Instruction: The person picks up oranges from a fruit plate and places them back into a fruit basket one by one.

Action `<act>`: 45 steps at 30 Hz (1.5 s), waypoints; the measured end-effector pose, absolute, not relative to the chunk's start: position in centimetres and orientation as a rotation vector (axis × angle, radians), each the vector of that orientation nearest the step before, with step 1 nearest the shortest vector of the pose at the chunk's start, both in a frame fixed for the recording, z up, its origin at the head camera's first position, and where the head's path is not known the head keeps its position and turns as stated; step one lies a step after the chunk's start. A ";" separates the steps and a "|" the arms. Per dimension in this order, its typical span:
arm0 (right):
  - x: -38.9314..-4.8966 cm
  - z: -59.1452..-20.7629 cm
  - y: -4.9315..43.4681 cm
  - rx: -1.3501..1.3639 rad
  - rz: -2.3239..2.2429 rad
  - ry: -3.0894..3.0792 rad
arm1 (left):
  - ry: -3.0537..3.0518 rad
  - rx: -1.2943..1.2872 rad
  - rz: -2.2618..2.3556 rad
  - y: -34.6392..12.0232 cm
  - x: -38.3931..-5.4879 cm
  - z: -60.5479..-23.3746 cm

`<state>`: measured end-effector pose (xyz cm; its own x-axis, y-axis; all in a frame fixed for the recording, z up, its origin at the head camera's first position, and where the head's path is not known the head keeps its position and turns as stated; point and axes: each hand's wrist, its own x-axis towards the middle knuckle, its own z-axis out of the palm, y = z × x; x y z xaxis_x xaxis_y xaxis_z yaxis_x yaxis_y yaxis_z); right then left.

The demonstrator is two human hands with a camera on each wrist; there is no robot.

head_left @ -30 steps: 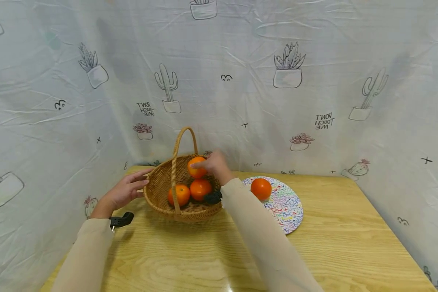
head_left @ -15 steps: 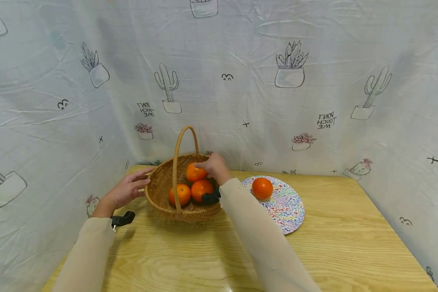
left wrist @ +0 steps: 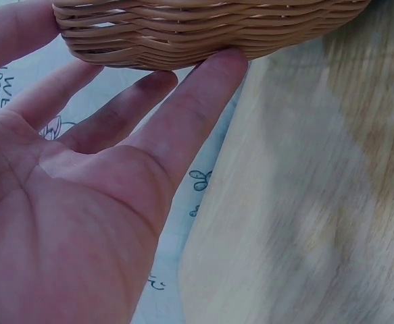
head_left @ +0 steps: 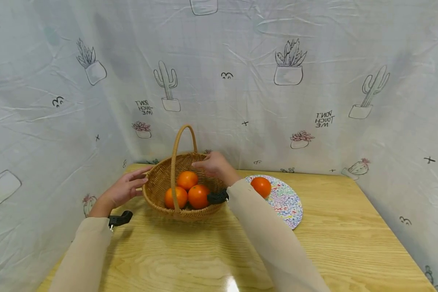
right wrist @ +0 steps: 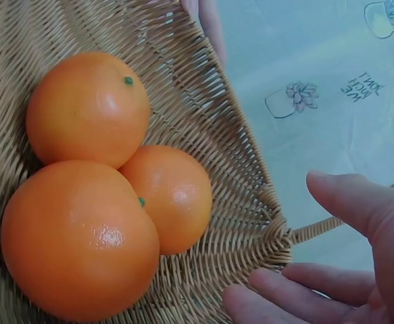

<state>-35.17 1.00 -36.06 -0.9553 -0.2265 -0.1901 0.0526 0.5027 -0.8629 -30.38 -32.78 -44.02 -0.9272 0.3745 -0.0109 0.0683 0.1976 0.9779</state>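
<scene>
A wicker basket with a tall arched handle stands at the back left of the table. Three oranges with small green stem marks lie clustered inside it. My left hand is at the basket's left side; in the left wrist view its extended fingertips touch the woven wall. My right hand hovers over the basket's right rim, thumb and fingers apart, holding nothing. In the right wrist view, the right fingers reach over the weave near the handle's base, apart from the oranges.
Right of the basket, a round mat with a multicoloured squiggle pattern bears another orange. My right sleeve covers part of the mat. A cactus-print sheet hangs behind and beside the wooden table.
My right hand has lowered an orange into the basket and let go of it; that orange now lies against the other two. The left hand has stayed at the basket's side.
</scene>
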 end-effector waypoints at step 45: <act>-29.0 -37.7 13.7 -0.427 -1.882 2.475 | 2.214 0.464 1.861 -32.5 -29.6 -44.6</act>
